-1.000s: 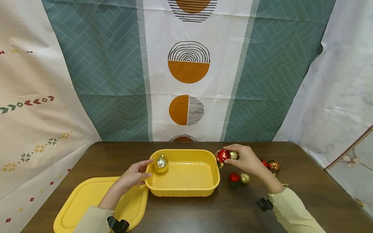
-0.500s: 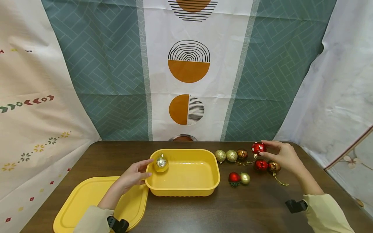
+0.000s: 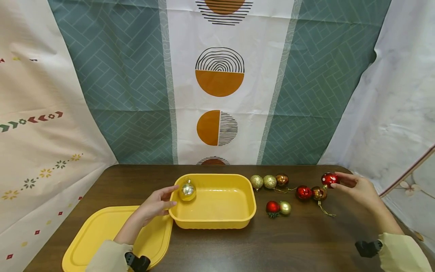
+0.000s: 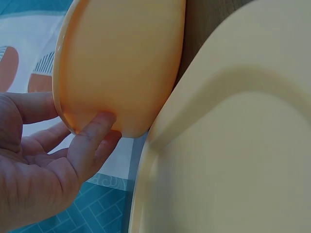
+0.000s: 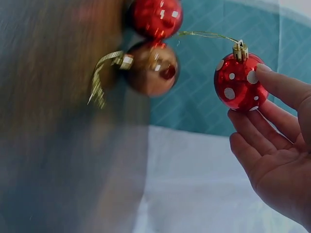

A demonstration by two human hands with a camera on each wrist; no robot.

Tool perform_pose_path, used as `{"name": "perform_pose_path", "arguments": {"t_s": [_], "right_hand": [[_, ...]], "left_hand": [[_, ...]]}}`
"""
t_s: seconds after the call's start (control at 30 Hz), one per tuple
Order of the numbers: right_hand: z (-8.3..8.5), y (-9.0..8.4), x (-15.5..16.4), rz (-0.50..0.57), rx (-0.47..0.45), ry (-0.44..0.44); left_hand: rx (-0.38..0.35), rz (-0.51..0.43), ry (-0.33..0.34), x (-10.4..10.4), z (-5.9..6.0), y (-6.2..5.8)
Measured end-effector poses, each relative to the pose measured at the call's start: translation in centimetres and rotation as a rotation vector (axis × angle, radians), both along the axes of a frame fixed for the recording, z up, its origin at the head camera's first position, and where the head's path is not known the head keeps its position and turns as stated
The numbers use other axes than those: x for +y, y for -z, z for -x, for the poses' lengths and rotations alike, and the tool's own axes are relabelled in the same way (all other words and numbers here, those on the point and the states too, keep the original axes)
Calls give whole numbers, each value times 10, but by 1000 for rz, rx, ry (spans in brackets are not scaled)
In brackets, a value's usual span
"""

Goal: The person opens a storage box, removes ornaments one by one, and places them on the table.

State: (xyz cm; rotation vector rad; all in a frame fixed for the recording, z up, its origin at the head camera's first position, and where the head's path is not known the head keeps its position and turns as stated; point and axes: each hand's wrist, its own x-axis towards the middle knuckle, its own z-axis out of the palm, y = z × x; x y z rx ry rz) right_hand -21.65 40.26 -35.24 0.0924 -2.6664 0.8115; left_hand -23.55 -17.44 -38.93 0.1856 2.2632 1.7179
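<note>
My left hand (image 3: 157,204) grips the left end of a yellow plastic container (image 3: 217,221). In the left wrist view the thumb goes over the rim and fingers press the outer wall. A gold Christmas ball (image 3: 188,191) lies inside at the left. At the far right of the table, my right hand (image 3: 360,190) pinches a red Christmas ball with white dots (image 5: 240,82) between thumb and fingertips. Its gold cap and cord show in the right wrist view. Beside it, but apart, are a brown ball (image 3: 319,193) and a shiny red ball (image 3: 303,192).
A yellow lid (image 3: 98,230) lies left of the container, close against it. Right of the container sit glittery gold balls (image 3: 270,182), another brown ball (image 3: 282,180), a small red ball (image 3: 272,207) and a matte gold ball (image 3: 285,208). Curtains hang behind the brown table (image 3: 238,251).
My right hand has carried the dotted red ball from beside the container's right end to the far right, past the brown balls. The left hand stays at the container.
</note>
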Motion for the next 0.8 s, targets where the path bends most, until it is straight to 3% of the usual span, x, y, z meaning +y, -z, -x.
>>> {"name": "perform_pose_path", "arguments": {"t_s": [0.5, 0.8], "right_hand": [[-1, 25, 37, 7, -128, 36], [5, 37, 42, 49, -187, -7]], "left_hand": [[6, 4, 1, 0, 0, 0], [11, -21, 8, 1, 0, 1]]}}
